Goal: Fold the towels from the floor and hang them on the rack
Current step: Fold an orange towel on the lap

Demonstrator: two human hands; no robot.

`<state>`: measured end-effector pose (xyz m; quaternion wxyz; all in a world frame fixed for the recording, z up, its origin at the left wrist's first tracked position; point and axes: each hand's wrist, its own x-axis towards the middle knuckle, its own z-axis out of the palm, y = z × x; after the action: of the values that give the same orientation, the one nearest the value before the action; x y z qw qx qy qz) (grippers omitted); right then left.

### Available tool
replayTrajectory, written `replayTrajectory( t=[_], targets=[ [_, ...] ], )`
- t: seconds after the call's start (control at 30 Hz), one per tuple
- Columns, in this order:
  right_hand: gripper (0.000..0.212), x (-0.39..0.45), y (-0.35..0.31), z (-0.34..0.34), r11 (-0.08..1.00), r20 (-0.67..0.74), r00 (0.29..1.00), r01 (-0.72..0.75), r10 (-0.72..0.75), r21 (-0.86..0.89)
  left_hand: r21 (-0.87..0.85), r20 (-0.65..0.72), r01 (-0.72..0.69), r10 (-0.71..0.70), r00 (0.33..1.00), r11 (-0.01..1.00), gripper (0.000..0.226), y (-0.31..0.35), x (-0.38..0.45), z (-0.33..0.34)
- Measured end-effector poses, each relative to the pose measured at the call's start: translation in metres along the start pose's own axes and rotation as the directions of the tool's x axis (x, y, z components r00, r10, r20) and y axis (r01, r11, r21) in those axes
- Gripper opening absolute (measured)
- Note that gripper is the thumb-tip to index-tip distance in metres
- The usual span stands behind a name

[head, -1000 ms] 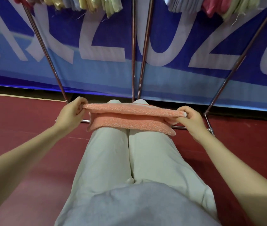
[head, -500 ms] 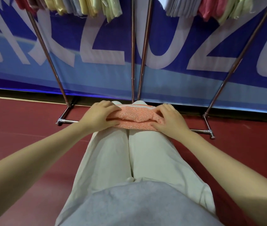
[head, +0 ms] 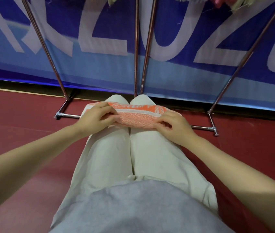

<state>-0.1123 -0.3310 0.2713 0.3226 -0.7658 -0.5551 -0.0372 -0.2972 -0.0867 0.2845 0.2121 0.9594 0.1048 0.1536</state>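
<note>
— Towel (head: 133, 116)?
— Lay folded across both knees, on pale trousers (head: 109, 158), orange patterned band along the far edge, speckled pink face toward the body.

— Left hand (head: 96, 117)?
— Gripped the towel's left end, fingers curled over the near edge, thumb underneath or hidden; could not tell which.

— Right hand (head: 172, 126)?
— Pinched the right end, fingertips bent down onto the cloth, knuckles raised.

— Rack (head: 52, 59)?
— Stood just beyond the knees on the red floor (head: 24, 125), chrome legs slanting up, a base bar running behind the towel and partly hidden by it. Only scraps of hung towels (head: 217, 1) seen at the top edge, too cut off to count.

— Behind all that?
— Blue banner (head: 99, 68) with big white letters, reaching down to the floor line.
</note>
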Motion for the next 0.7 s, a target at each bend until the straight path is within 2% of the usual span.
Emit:
replayTrajectory(
  t=[0.07, 0.1, 0.2, 0.27, 0.3, 0.4, 0.47, 0.53, 0.6, 0.7],
  targets=[
    [0.042, 0.009, -0.003, -0.002, 0.998, 0.007, 1.000, -0.029, 0.029, -0.061, -0.136, -0.039, 0.110, -0.116, 0.992, 0.985, 0.042, 0.006, 0.008, -0.001],
    [0.046, 0.015, -0.005, -0.002, 0.994, -0.004, 0.999, -0.036, 0.036, -0.099, -0.133, -0.049, 0.132, -0.140, 0.989, 0.982, 0.040, 0.009, 0.014, -0.001],
    [0.033, 0.038, -0.015, -0.002, 0.991, -0.058, 0.994, -0.097, 0.092, -0.089, 0.008, -0.088, 0.101, -0.099, 0.991, 0.995, 0.030, 0.022, 0.032, -0.004],
    [0.016, 0.053, -0.020, 0.004, 0.980, -0.083, 0.978, -0.194, 0.191, -0.033, -0.004, -0.103, 0.108, -0.108, 0.989, 0.994, 0.022, 0.033, 0.044, -0.004],
    [0.020, 0.058, -0.023, 0.007, 0.968, -0.077, 0.966, -0.249, 0.247, -0.025, -0.022, -0.099, 0.126, -0.127, 0.987, 0.992, 0.022, 0.037, 0.049, -0.002],
    [0.037, 0.062, -0.021, 0.023, 0.934, 0.004, 0.939, -0.342, 0.344, -0.099, 0.031, -0.059, 0.158, -0.156, 0.986, 0.987, 0.031, 0.034, 0.051, 0.012],
    [0.042, 0.054, -0.018, 0.034, 0.919, 0.043, 0.934, -0.339, 0.354, -0.203, 0.120, -0.047, 0.114, -0.109, 0.993, 0.986, 0.043, 0.021, 0.042, 0.023],
    [0.044, 0.049, -0.015, 0.037, 0.917, 0.064, 0.933, -0.334, 0.355, -0.220, 0.113, -0.039, 0.107, -0.104, 0.994, 0.988, 0.056, 0.011, 0.034, 0.029],
    [0.045, 0.052, -0.013, 0.034, 0.920, 0.104, 0.930, -0.322, 0.351, -0.224, 0.074, 0.004, 0.136, -0.136, 0.991, 0.988, 0.057, 0.007, 0.037, 0.027],
    [0.048, 0.065, -0.016, 0.020, 0.933, 0.256, 0.911, -0.261, 0.323, -0.246, 0.159, 0.194, 0.115, -0.145, 0.970, 0.981, 0.051, 0.005, 0.054, 0.016]
  ],
)
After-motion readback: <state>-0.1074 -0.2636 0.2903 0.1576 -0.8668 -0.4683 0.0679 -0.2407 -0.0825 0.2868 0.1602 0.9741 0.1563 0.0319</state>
